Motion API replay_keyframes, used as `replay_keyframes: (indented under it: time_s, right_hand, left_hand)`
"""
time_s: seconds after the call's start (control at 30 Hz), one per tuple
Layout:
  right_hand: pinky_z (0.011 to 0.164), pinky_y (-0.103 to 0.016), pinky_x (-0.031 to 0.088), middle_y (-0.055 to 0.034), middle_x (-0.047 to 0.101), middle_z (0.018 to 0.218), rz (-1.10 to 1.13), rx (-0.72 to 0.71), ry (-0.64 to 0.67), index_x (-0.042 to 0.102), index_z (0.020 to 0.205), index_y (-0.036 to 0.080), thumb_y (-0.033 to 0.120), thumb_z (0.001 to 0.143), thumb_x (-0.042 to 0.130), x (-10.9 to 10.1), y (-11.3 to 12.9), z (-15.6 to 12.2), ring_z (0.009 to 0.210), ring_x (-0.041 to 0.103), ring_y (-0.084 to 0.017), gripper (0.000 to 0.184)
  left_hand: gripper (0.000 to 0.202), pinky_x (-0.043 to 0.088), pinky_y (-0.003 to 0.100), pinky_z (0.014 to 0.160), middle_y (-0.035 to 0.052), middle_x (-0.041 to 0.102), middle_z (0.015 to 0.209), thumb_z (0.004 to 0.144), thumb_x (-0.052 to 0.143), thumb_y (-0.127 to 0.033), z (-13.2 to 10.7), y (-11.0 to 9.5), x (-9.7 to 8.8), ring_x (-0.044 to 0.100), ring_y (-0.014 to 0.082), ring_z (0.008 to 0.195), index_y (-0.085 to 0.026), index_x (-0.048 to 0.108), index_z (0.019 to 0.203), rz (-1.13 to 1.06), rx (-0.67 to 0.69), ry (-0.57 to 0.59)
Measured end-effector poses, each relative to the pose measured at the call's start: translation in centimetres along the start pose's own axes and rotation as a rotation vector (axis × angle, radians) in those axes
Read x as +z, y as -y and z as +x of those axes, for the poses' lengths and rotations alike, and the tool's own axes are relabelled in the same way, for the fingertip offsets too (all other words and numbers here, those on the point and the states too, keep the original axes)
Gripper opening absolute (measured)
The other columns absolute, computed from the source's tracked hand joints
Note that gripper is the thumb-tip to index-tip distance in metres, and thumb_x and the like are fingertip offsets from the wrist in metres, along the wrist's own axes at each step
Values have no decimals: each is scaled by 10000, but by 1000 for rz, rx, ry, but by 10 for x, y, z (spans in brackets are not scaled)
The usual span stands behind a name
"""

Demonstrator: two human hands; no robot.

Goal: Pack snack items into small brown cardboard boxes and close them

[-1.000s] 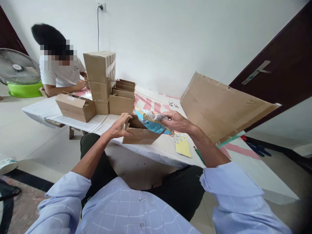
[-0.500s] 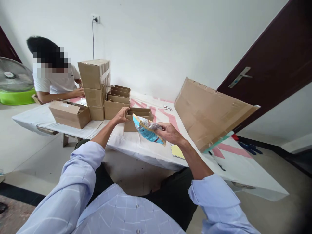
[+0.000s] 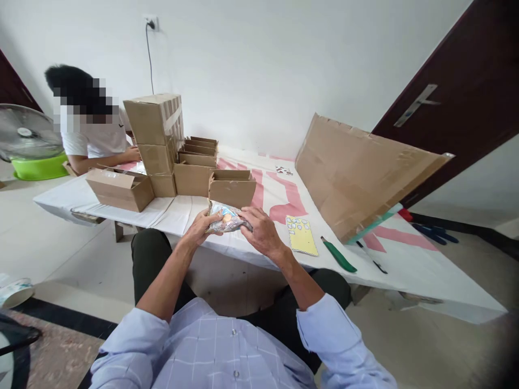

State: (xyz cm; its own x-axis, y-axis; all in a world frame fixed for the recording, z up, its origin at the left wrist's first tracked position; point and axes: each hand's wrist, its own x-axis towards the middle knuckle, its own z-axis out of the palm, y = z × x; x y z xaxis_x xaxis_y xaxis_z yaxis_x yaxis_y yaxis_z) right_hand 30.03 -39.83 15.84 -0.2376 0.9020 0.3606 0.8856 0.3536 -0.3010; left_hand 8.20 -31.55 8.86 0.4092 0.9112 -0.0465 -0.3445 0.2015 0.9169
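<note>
Between my two hands is a crinkled, printed packet (image 3: 227,217), held above the table's front edge. My left hand (image 3: 201,226) grips its left end, thumb on top. Across its right end my right hand (image 3: 261,229) is closed, fingers on the upper side. Just beyond the packet stands a small open cardboard box (image 3: 232,192) with its flaps up. To the right of my right hand lie a yellow sheet with pale printed patches (image 3: 302,237) and a green-handled cutter (image 3: 339,255).
Behind on the left are stacked taped cartons (image 3: 156,135) and a row of open boxes (image 3: 193,175). A large cardboard sheet (image 3: 365,173) leans at the right. A person in a white shirt (image 3: 95,135) sits at the far left, near a fan (image 3: 30,135). A black pen-like item (image 3: 379,265) lies near the front edge.
My left hand has left the small box and now grips the packet. The packet has come nearer to me, its turquoise side turned out of sight. My view has shifted slightly.
</note>
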Motion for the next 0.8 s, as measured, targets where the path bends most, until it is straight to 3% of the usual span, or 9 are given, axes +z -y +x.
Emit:
replay_keyframes:
  time_s: [0.1,0.2,0.3,0.37,0.43,0.5,0.57,0.7,0.8]
  right_hand:
    - [1241,-527,476,-205,506,1691,344,151,-238,531,1578,201,455,971,718,16,-5,-5,1577,470,-355,684]
    - [1049,-494,625,-193,574,1631,903,325,-246,399,1630,248,677,892,749,30,-9,-1,1430,635,-356,922]
    - [844,-441,683,-139,733,1408,1276,383,-170,567,1427,272,793,766,818,38,-5,11,1171,768,-330,879]
    - [804,-419,679,-107,797,1202,1352,384,-238,662,1226,262,783,692,884,42,-4,20,1070,783,-311,779]
    - [828,-410,673,-76,808,1075,1355,377,-351,690,1096,256,718,638,946,46,-8,29,1026,780,-293,699]
    - [855,-402,664,-49,801,1019,1334,401,-422,687,1031,249,670,620,966,56,-17,36,987,775,-266,651]
    - [850,-382,652,-29,788,981,1326,451,-403,673,1005,241,658,610,961,69,-29,39,951,768,-241,643]
    - [777,-326,622,-2,771,915,1387,550,-236,643,1009,236,612,510,987,104,-54,33,880,757,-210,713]
    - [656,-290,573,29,737,802,1397,600,-181,626,989,238,568,472,1004,127,-69,22,743,725,-189,720]
  left_hand:
    - [556,637,282,624,101,812,923,601,1011,-357,0,-8,0,765,214,738,-125,727,1019,-103,101,-33]
    - [611,660,307,778,111,829,1037,601,1012,-312,-4,-25,-1,806,247,889,-136,736,1118,-138,180,23]
    - [665,664,325,869,109,823,1177,601,1030,-289,-9,-43,0,812,273,1027,-171,738,1187,-103,232,74]
    - [656,673,336,871,107,815,1200,627,1034,-323,-10,-51,-1,807,278,1050,-178,740,1195,-62,251,97]
    - [629,683,320,776,102,813,1139,665,1030,-397,-6,-51,-6,804,254,969,-165,744,1175,-1,249,94]
    - [601,663,278,636,92,806,1038,679,1026,-469,2,-43,-13,778,211,839,-144,750,1104,52,225,53]
    - [579,636,248,549,78,793,946,657,1035,-485,11,-27,-20,744,178,750,-130,749,1014,66,164,-26]
    - [505,622,225,515,54,766,816,650,1039,-411,26,14,-34,716,151,666,-120,739,933,26,13,-204]
    - [448,616,214,520,34,757,782,689,1022,-363,31,41,-42,714,143,646,-126,731,934,19,-37,-246]
